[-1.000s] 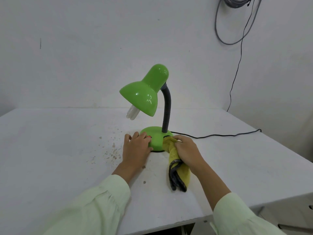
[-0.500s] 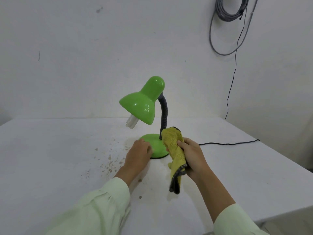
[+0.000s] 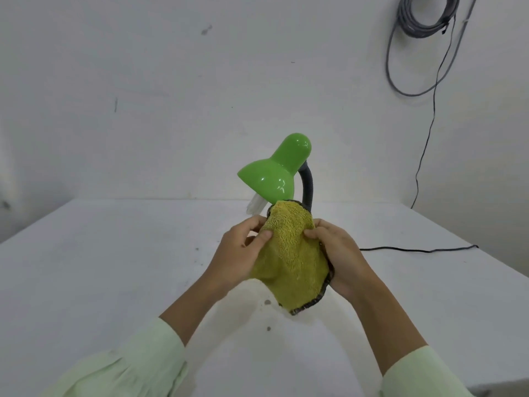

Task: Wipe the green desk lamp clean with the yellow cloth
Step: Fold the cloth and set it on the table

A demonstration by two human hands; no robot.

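From my seat at the feed, the nearest things were the two pale green sleeves [image 3: 137,365], and above them both hands raised off the counter [image 3: 86,267]. A second before, the left hand [image 3: 239,255] had been braced against the lamp's base and the right hand [image 3: 339,259] had pressed the cloth there; half a second before, only the right had lifted the cloth. Now both held the yellow cloth [image 3: 289,253] up between them, clear of the counter and spread open. I judged this a pause to turn or refold the cloth to a fresh face, with the base done and the shade or neck likely next.

The left grip was closed on the cloth's left edge, thumb pinching over the fabric. The right grip was closed on the right edge, fingers curled behind its dark trim.

Beyond the cloth stood the green desk lamp [image 3: 272,176] on the counter, its base hidden behind the fabric, untouched by either hand as far as I could tell. Its black cord [image 3: 418,249] trailed right, and a coil of grey cable [image 3: 423,15] hung on the wall.
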